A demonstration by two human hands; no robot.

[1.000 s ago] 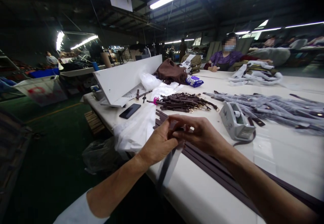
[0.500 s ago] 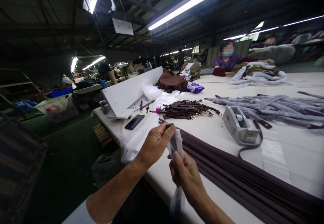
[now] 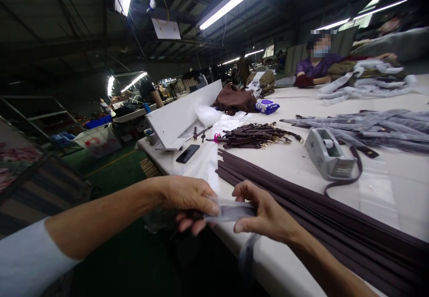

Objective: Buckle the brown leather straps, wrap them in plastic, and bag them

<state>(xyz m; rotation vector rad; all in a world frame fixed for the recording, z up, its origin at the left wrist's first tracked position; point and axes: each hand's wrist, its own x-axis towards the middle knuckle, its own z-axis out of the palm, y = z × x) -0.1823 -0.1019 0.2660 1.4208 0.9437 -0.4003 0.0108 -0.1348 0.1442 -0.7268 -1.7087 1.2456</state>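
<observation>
My left hand (image 3: 191,198) is closed on a dark strap in a clear plastic sleeve (image 3: 229,210), pinching it under the thumb. My right hand (image 3: 264,212) is at the sleeve's other side, thumb and forefinger spread apart with the sleeve running between them; its other fingers are hidden. A blurred length of the sleeved strap hangs below the right hand, past the table edge. Just beyond both hands lies a bundle of long dark brown straps (image 3: 301,203) on the white table (image 3: 284,261).
A tape dispenser (image 3: 330,156) stands right of a pile of short buckled straps (image 3: 258,135). A phone (image 3: 188,153) lies near the left edge, by a white board (image 3: 187,113). Sleeved straps (image 3: 385,129) lie at right. Across the table a person (image 3: 317,66) handles wrapped items.
The left hand has moved down and left, and the sleeved strap has turned from upright to nearly level. The right hand has shifted right and its fingers have spread. The view has tilted slightly.
</observation>
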